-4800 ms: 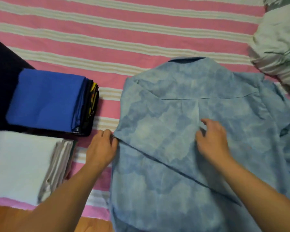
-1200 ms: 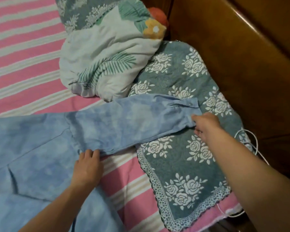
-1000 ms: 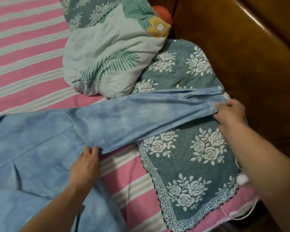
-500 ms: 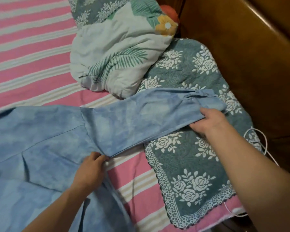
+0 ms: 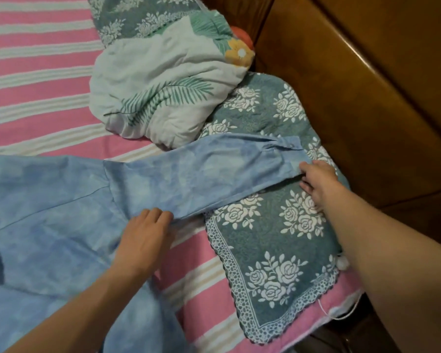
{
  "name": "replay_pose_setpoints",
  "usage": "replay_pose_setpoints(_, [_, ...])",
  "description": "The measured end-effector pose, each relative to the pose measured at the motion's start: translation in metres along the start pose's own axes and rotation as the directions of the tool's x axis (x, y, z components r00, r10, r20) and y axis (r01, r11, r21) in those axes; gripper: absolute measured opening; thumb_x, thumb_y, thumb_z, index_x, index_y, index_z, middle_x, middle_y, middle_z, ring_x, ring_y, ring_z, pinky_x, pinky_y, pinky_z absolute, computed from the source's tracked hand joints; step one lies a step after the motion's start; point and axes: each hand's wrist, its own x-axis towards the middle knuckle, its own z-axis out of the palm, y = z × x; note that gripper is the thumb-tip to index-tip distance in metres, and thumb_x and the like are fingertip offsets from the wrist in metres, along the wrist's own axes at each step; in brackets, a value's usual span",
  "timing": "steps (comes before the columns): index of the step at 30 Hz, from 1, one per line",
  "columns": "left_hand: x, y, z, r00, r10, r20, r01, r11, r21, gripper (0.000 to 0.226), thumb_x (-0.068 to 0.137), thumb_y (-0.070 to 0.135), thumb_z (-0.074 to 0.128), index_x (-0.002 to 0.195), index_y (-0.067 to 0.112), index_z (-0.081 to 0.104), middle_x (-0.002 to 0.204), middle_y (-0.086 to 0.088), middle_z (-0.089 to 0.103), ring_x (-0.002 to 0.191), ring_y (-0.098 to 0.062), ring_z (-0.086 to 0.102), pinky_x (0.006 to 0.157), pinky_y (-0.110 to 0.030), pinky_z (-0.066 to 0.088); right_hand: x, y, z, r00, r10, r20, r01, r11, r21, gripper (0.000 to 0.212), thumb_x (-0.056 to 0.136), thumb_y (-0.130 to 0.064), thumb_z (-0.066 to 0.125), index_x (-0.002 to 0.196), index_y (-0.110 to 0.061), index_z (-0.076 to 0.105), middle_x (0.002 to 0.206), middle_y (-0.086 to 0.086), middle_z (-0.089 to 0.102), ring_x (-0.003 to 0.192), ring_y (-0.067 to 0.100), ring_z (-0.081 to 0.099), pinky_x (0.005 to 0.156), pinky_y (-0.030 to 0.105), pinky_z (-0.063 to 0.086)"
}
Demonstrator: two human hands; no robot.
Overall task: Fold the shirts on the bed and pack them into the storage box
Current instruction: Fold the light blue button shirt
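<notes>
a: where is the blue shirt (image 5: pixel 49 200) lying?

b: it is lying spread on the pink striped bed (image 5: pixel 36 80), its body filling the lower left, with one long sleeve (image 5: pixel 201 179) stretching out to the right across a grey-blue rose-patterned pillow (image 5: pixel 273 240).

a: what are the hands doing?

b: the left hand (image 5: pixel 144 236) is resting palm down where the sleeve is meeting the shirt's side, fingers bent and pressing the lower edge of the sleeve. the right hand (image 5: pixel 317 178) is sitting at the cuff end, thumb on top of the fabric and the other fingers curling beneath it, pinching the cuff. the two hands are well apart.

a: anything else lying nearby?

b: a bunched white quilt with green leaves (image 5: pixel 161 85) is sitting just above the sleeve, and a brown wooden headboard (image 5: pixel 367 98) is running along the right. a thin white cable (image 5: pixel 341 315) is trailing off the bed's lower right corner.
</notes>
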Motion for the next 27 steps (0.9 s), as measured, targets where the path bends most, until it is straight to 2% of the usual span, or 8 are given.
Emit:
replay_pose_setpoints(3, [0.032,0.033,0.011,0.998,0.047,-0.031,-0.046,0.999,0.024,0.028,0.084,0.041,0.058,0.102,0.02,0.06,0.092,-0.003,0.057,0.084,-0.033,0.055,0.068,-0.044,0.043,0.024,-0.004,-0.014,0.991,0.067,0.115,-0.07,0.997,0.025,0.018,0.101,-0.012,0.058,0.112,-0.025,0.053,0.102,0.002,0.06,0.08,0.009,0.055,0.066,0.026,0.053])
replay_pose_setpoints(7, [0.055,0.059,0.007,0.993,0.033,-0.115,-0.038,0.998,-0.049,0.015,0.081,0.025,0.065,0.083,0.015,0.054,0.078,-0.008,0.054,0.07,-0.037,0.055,0.057,-0.04,0.035,0.031,-0.015,-0.044,0.966,0.017,0.258,-0.102,0.941,0.323,0.012,0.1,0.0,0.053,0.105,-0.009,0.06,0.118,0.014,0.063,0.106,0.023,0.065,0.077,0.034,0.063])
replay_pose_setpoints(10, [0.054,0.065,-0.002,0.974,0.155,-0.164,-0.16,0.987,-0.018,0.02,0.073,0.022,0.066,0.08,0.016,0.048,0.076,-0.008,0.047,0.066,-0.036,0.048,0.058,-0.038,0.025,0.028,-0.011,-0.06,0.953,-0.006,0.304,-0.146,0.867,0.476,0.013,0.101,0.0,0.049,0.106,-0.007,0.059,0.124,0.017,0.063,0.111,0.025,0.066,0.083,0.037,0.062])
replay_pose_setpoints(15, [0.051,0.074,0.001,0.971,0.234,-0.048,-0.232,0.972,0.028,0.02,0.076,0.024,0.045,0.095,0.021,0.043,0.073,-0.005,0.054,0.064,-0.034,0.056,0.056,-0.038,0.042,0.028,0.003,-0.044,0.993,0.117,0.01,-0.117,0.981,0.155,0.019,0.106,-0.011,0.041,0.119,-0.015,0.054,0.128,0.016,0.064,0.082,0.023,0.067,0.053,0.032,0.057])
replay_pose_setpoints(17, [0.052,0.074,0.007,0.973,0.231,-0.007,-0.23,0.972,0.052,0.034,0.077,0.024,0.058,0.11,0.022,0.05,0.078,-0.002,0.059,0.068,-0.032,0.059,0.058,-0.037,0.043,0.023,0.008,-0.04,0.98,0.199,0.017,-0.197,0.952,0.233,0.028,0.107,-0.017,0.039,0.131,-0.014,0.052,0.132,0.016,0.06,0.087,0.027,0.066,0.061,0.038,0.056])
replay_pose_setpoints(22, [0.05,0.076,0.014,0.971,0.236,0.049,-0.238,0.969,0.06,0.07,0.066,0.012,0.083,0.128,0.025,0.052,0.082,0.002,0.058,0.072,-0.027,0.056,0.061,-0.036,0.04,-0.011,0.021,-0.017,0.875,0.332,0.353,-0.455,0.812,0.366,0.046,0.099,-0.038,0.061,0.134,-0.01,0.05,0.133,0.018,0.056,0.129,0.034,0.054,0.111,0.048,0.043])
replay_pose_setpoints(25, [0.042,0.071,0.012,0.973,0.217,0.071,-0.217,0.976,-0.015,0.068,0.078,0.017,0.077,0.137,0.03,0.045,0.094,0.002,0.058,0.084,-0.026,0.058,0.069,-0.037,0.046,-0.018,0.02,-0.002,0.902,0.301,0.309,-0.42,0.775,0.471,0.016,0.101,-0.014,0.058,0.116,-0.009,0.058,0.131,0.016,0.063,0.114,0.028,0.063,0.102,0.042,0.05])
replay_pose_setpoints(27, [0.034,0.068,0.002,0.992,0.034,0.125,0.007,0.949,-0.316,0.056,0.09,0.025,0.069,0.141,0.032,0.047,0.111,0.001,0.056,0.1,-0.023,0.056,0.084,-0.037,0.048,-0.017,0.015,0.002,0.937,0.278,0.213,-0.349,0.794,0.498,0.012,0.101,-0.007,0.055,0.112,-0.009,0.059,0.121,0.016,0.068,0.095,0.024,0.067,0.087,0.037,0.054])
